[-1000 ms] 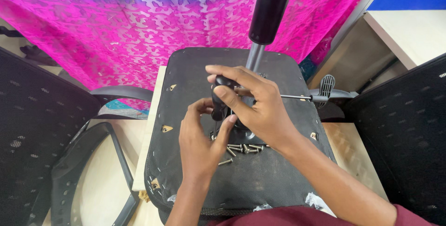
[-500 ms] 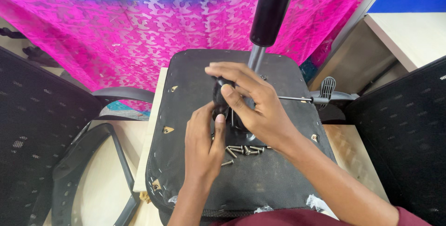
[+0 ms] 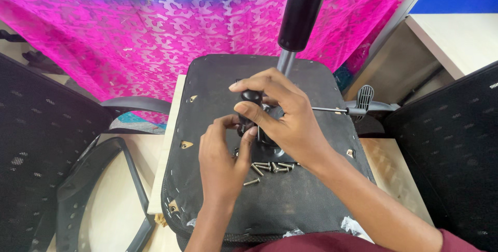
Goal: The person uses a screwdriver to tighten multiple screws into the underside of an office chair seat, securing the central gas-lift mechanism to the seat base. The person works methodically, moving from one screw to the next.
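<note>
Black knob [image 3: 252,96] (upright), right hand [image 3: 282,114] gripping

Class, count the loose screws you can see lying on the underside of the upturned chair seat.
About 5: four screws clustered just below the right hand, one lone screw beside the left hand. The hands may hide others.

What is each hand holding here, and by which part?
The right hand grips a black knob by its rounded top, on the mechanism of the upturned seat. The left hand pinches something small beneath it; what cannot be told.
</note>
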